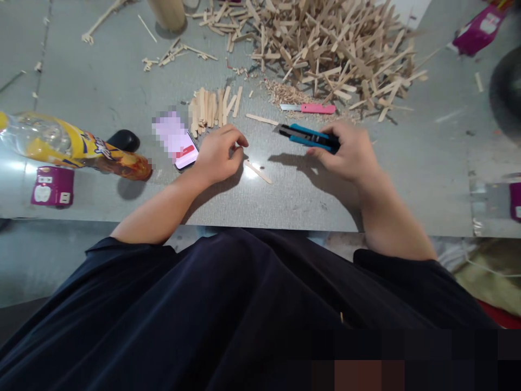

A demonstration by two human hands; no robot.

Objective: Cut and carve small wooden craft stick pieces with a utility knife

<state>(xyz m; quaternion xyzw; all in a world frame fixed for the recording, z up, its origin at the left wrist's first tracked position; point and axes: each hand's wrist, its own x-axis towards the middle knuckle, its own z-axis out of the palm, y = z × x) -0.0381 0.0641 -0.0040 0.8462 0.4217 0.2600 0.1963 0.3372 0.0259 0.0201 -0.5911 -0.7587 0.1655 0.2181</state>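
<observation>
My right hand (348, 149) grips a blue and black utility knife (311, 137), its blade pointing left above the table. Just beyond the blade tip lies a thin wooden stick (261, 118); whether they touch I cannot tell. My left hand (222, 153) rests on the table with fingers bent, thumb and index finger apart. Close to its thumb is another wooden stick (259, 172), lying flat. Behind the left hand, several short sticks sit side by side in a row (209, 108). A pink utility knife (313, 108) with its blade out lies past the blue one.
A large heap of wooden sticks (325, 43) covers the far side, with shavings (285, 92) before it. To the left are a phone (186, 157), a yellow-labelled bottle (77, 141) on its side, a black mouse (124, 141) and a purple packet (52, 186). Another purple packet (478, 31) is far right.
</observation>
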